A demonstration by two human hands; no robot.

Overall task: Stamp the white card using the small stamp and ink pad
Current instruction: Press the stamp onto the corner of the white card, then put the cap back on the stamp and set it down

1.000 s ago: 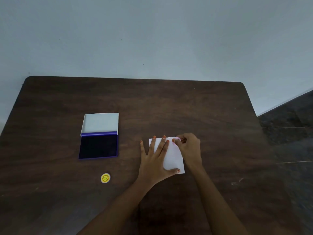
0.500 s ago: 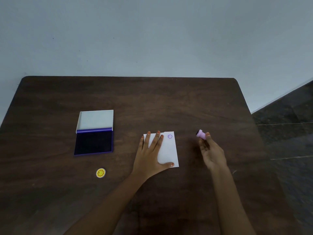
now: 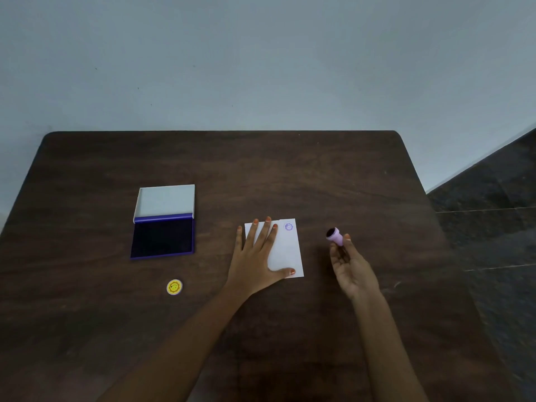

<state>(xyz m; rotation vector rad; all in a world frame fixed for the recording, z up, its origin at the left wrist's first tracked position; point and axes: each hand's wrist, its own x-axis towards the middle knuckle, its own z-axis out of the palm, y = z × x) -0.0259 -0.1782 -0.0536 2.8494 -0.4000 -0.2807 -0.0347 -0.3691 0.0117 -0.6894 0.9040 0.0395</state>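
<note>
The white card (image 3: pixel 285 250) lies on the dark wooden table (image 3: pixel 261 169), and a small round purple print (image 3: pixel 288 226) shows near its far right corner. My left hand (image 3: pixel 255 256) rests flat on the card's left half, fingers spread. My right hand (image 3: pixel 349 265) hovers to the right of the card, fingertips pinching the small pink stamp (image 3: pixel 335 235), whose dark inked face tilts up and to the left. The ink pad (image 3: pixel 163 237) lies open at the left, its dark blue pad toward me and its white lid (image 3: pixel 165 202) folded back.
A small round yellow cap or sticker (image 3: pixel 174 287) with a smiling face sits on the table in front of the ink pad. The table's right edge gives way to a dark tiled floor (image 3: pixel 493 227). A pale wall stands behind.
A second ago my right hand pressed the stamp on the card's far right corner. It has since lifted away to the right, leaving the purple print. My left hand stayed on the card.
</note>
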